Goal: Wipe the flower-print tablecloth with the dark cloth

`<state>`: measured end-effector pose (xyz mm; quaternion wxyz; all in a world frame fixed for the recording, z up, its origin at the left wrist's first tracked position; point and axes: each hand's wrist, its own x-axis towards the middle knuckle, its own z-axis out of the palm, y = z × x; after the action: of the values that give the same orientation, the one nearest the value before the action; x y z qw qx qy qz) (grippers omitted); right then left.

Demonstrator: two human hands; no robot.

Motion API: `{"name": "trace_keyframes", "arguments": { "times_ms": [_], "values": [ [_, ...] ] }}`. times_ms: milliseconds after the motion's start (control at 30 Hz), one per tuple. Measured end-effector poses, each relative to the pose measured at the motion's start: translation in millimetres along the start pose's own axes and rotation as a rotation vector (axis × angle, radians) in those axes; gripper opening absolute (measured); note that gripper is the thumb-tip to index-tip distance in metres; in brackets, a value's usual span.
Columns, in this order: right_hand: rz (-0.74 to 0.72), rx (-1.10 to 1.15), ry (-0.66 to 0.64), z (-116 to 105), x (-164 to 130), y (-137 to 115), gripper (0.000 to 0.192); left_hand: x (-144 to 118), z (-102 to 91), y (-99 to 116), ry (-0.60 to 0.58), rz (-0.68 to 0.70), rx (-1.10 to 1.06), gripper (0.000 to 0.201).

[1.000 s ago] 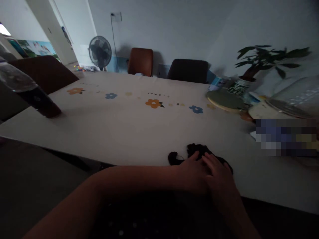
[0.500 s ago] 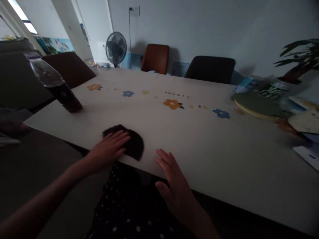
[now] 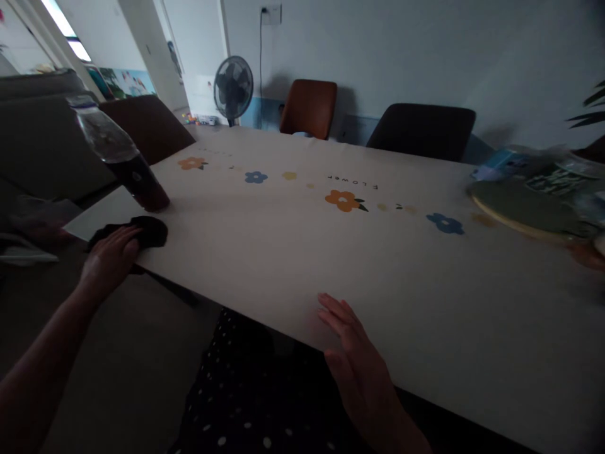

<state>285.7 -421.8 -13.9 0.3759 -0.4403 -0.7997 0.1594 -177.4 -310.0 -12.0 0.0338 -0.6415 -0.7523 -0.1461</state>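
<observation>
My left hand (image 3: 111, 255) presses down on a black cloth (image 3: 152, 232) at the table's left front edge. Its fingers lie over the bunched cloth, with the thumb drawn in close, and part of the cloth is hidden beneath them. Just behind the cloth stands a clear plastic bottle (image 3: 120, 154) with dark liquid in its lower half. My right hand (image 3: 357, 359) is at the table's front edge, fingers extended and thumb apart, holding nothing. The white table (image 3: 265, 258) has a printed row of orange, blue and yellow flowers.
A round green board (image 3: 515, 208) lies at the right, with a blue pack (image 3: 501, 162) behind it. Beyond the table stand a brown chair (image 3: 309, 108), a dark chair (image 3: 420, 131) and a fan (image 3: 233, 87). Another brown chair (image 3: 149, 126) is at the left end.
My left hand has slid the black cloth leftward along the table's front edge, close to the bottle. My right hand stays open near the edge. The view has turned slightly left.
</observation>
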Motion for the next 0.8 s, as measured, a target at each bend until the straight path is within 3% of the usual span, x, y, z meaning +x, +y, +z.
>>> {"name": "trace_keyframes", "arguments": {
  "times_ms": [100,233,333,433,500,600,700,800],
  "values": [
    [-0.019,-0.004,-0.003,2,1,0,0.036,-19,7.0,38,0.019,0.074,-0.085,0.056],
    [-0.036,0.007,0.011,3,0,2,0.037,-51,18.9,107,0.046,0.242,-0.196,0.049],
    [-0.013,0.052,0.036,2,-1,5,0.035,-75,21.4,166,-0.031,0.362,-0.309,0.043],
    [0.063,0.129,0.049,-2,0,6,0.035,-88,16.9,219,-0.187,0.417,-0.616,0.035],
    [0.133,0.195,0.082,-8,-1,5,0.035,-87,11.5,244,-0.333,0.223,-0.970,0.027],
    [0.193,0.309,0.193,-19,-2,5,0.035,-70,1.0,267,-0.485,-0.160,-1.418,0.035],
    [0.254,0.438,0.236,-32,2,12,0.035,-46,-13.5,285,-0.629,-0.311,-1.698,0.028],
    [0.340,0.571,0.160,-41,18,20,0.047,-32,-30.3,310,-0.810,-0.420,-1.979,0.019]
  ]
}}
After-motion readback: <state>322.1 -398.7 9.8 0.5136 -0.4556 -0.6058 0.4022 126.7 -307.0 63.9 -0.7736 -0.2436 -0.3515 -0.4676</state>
